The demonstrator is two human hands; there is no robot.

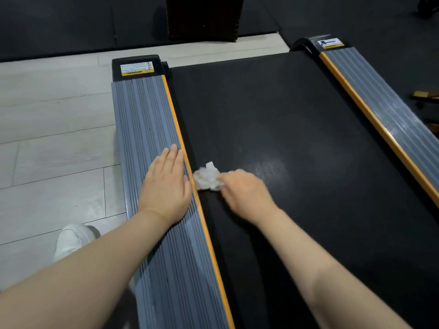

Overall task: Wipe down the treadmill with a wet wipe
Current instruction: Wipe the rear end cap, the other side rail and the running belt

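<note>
Treadmill belt [285,115] — black and textured — is pressed with a crumpled wet wipe [206,178], pinched in the right hand [244,193]. Just beside it, the left hand [167,186] is laid flat, fingers straight, on the grey ribbed side rail [145,115]. Pale plank floor [47,138] is seen beyond the left hand, dark matting [71,20] farther off.

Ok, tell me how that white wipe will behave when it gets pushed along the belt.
The wet wipe looks bunched and crumpled, so it is probably floppy and will likely fold or roll up rather than slide flat. The belt looks textured, so it may drag. The right hand seems to pinch it easily, suggesting it is light.
</note>
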